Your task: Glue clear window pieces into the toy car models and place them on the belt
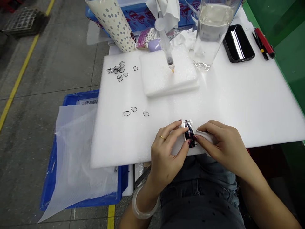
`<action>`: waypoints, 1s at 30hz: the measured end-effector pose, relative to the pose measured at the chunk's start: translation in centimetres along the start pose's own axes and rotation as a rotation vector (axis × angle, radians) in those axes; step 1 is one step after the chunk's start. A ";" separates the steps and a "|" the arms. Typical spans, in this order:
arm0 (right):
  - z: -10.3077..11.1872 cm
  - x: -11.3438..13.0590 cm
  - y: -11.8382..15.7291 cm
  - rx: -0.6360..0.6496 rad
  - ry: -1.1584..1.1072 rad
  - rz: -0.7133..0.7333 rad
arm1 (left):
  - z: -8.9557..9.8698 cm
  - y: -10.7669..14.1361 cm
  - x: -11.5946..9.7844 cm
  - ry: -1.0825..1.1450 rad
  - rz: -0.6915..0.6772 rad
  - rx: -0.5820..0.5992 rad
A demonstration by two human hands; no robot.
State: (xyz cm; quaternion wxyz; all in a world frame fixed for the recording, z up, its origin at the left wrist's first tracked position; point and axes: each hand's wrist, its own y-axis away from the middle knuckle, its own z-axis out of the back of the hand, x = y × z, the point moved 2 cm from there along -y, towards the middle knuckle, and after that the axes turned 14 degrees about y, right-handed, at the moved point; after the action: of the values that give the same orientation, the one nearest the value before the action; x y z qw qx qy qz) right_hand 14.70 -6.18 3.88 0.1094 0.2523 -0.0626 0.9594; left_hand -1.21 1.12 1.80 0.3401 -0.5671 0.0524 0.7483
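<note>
My left hand [166, 149] pinches a small dark glossy part with a white edge [189, 131] near the front edge of the white foam sheet [238, 105]. My right hand [224, 143] presses a small white cloth [206, 136] against that part from the right. Three thin black rings [133, 112] lie just beyond my left hand. A heap of several more black rings [118, 71] lies at the far left of the sheet.
A syringe [166, 47] stands tip-down on a small foam block [166, 79]. Behind are a glass of water [209, 35], a black phone [239, 43], pens [263, 43], a dotted tube [118, 25]. A blue crate with plastic film [78, 159] sits lower left.
</note>
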 end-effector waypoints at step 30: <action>0.0 0.0 0.6 -0.039 0.018 -0.048 | 1.5 -2.1 1.3 0.299 0.231 0.116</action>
State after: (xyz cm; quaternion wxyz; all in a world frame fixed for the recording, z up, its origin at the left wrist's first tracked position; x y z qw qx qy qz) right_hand 14.55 -6.73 3.82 0.1381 0.2429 -0.0742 0.9573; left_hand -1.36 3.94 1.84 0.2725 -0.6417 0.2099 0.6854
